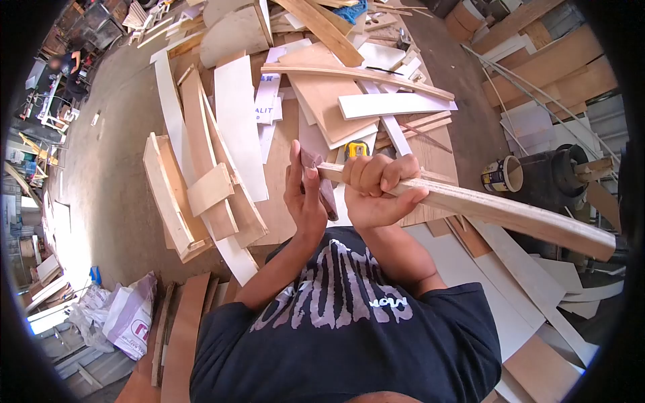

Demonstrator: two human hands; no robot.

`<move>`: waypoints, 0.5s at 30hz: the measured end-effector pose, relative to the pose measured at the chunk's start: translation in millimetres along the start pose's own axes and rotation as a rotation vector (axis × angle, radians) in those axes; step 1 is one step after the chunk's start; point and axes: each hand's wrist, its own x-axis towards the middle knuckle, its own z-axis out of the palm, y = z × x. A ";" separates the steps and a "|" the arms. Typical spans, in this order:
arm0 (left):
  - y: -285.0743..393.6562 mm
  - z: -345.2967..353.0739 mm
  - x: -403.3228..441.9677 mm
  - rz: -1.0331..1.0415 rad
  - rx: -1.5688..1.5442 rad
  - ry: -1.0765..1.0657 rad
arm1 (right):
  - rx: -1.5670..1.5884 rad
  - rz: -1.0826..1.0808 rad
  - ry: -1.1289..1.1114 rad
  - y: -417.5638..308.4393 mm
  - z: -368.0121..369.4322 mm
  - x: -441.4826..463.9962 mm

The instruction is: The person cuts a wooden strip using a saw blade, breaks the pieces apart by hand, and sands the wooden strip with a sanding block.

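My view shows the right hand [383,191] wrapped round the strip [510,211] near one end, over the table [279,225]. The left hand [304,208], fingers extended, holds a brown sheet [328,200] against that end. Judged stiff, fairly light; mid-length grip balances best.

Open floor [117,141] lies left, while boards [238,127] (plus a tape measure [357,149]) crowd the tabletop [279,221].
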 end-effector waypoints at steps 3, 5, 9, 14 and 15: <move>8.1 -0.7 6.6 0.064 0.077 0.042 | -0.051 0.012 0.028 -1.8 1.8 -23.5; 4.4 -2.8 4.5 0.005 0.069 0.059 | -0.084 -0.012 -0.011 -0.7 -3.7 -25.9; 5.9 -0.1 1.0 0.072 0.156 0.006 | -0.042 0.005 0.047 3.3 -3.0 -6.7; 10.1 -1.6 10.5 0.062 0.127 0.074 | -0.090 0.010 0.035 -3.9 0.7 -27.3; 8.7 -3.6 7.8 0.010 0.127 0.060 | -0.105 0.034 0.027 -3.3 2.0 -27.2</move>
